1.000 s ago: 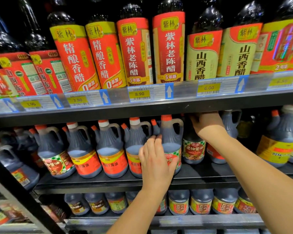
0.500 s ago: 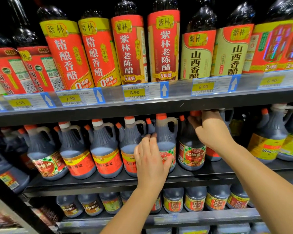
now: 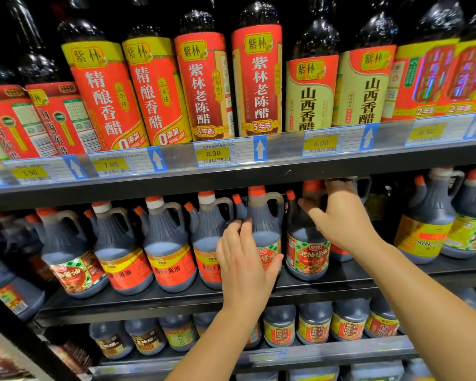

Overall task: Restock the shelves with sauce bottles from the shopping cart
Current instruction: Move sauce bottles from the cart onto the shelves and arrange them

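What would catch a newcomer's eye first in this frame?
The tall vinegar bottles with bright red and yellow labels fill the upper shelf. Below, on the middle shelf, the left hand rests on the front of one dark soy sauce jug, while the right hand reaches at the neck of the neighbouring jug.

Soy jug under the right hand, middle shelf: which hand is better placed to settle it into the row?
Right, probably: the right hand wraps the neck of that soy jug, while the left hand rests on the neighbouring jug.
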Demonstrator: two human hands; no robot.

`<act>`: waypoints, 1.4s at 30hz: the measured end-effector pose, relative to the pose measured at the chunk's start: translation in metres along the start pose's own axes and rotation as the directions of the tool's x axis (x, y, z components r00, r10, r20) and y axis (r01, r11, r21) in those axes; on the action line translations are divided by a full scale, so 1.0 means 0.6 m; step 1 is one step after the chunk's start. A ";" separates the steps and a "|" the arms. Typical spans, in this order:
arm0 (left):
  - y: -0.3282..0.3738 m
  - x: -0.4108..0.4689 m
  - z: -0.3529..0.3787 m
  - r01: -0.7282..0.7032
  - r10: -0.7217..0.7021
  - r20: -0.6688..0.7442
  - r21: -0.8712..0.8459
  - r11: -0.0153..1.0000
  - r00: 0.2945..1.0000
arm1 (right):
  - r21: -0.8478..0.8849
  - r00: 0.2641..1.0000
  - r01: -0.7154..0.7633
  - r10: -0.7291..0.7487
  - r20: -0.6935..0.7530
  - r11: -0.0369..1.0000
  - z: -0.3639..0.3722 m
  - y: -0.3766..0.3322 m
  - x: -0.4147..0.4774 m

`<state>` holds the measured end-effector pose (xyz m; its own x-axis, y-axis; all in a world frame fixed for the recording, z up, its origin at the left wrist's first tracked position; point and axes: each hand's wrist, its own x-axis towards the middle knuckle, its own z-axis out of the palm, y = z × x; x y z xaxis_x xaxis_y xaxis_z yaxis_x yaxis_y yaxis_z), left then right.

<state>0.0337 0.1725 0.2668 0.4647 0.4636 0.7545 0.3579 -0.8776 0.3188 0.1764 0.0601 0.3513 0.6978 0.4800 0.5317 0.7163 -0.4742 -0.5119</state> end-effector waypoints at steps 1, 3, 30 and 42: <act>0.005 -0.001 0.001 -0.014 0.014 -0.017 -0.019 1.000 1.000 | -0.001 0.999 -0.012 0.012 -0.034 1.000 0.000 0.004 -0.004; 0.018 -0.002 0.003 -0.060 0.058 -0.032 -0.061 0.996 0.998 | -0.017 0.992 -0.040 0.037 -0.122 0.999 -0.005 0.014 -0.008; 0.121 0.012 0.065 -0.104 0.093 0.060 0.208 0.973 0.994 | 0.083 0.931 -0.354 0.359 -0.064 0.932 0.010 0.113 0.064; 0.122 0.011 0.063 -0.119 0.111 0.051 0.216 0.969 0.993 | 0.119 0.944 -0.328 0.328 0.021 0.937 -0.010 0.132 0.055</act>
<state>0.0934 0.1161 0.2733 0.5419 0.3688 0.7552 0.4666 -0.8794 0.0947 0.2561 0.0343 0.3323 0.8942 0.3129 0.3200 0.4428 -0.5139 -0.7348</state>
